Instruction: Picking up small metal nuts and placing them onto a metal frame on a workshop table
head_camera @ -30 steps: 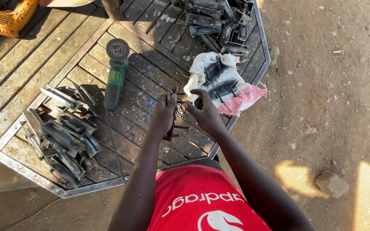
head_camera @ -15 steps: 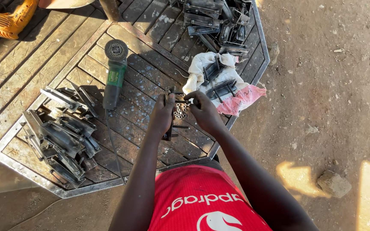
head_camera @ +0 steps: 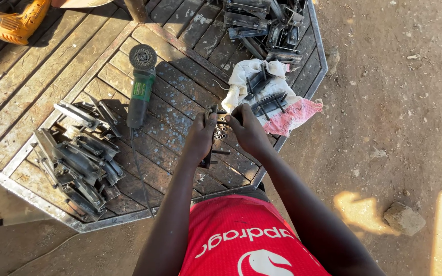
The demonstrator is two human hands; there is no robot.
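A small dark metal bracket [head_camera: 212, 134] sits over the slatted metal table [head_camera: 37, 97], clasped between both hands. The left hand [head_camera: 198, 139] curls closed around its upright bar; the right hand [head_camera: 248, 132] pinches its top edge. Left of the bracket lies a green angle grinder [head_camera: 139, 87]; right of it, a white cloth [head_camera: 251, 84] holding dark metal parts.

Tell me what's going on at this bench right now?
A person in a red shirt works over a slatted metal table. Both hands, left hand and right hand, grip a small dark metal part above a cluster of short tubes. A green angle grinder lies to the left, beside a pile of dark metal brackets. More brackets rest on a white cloth.
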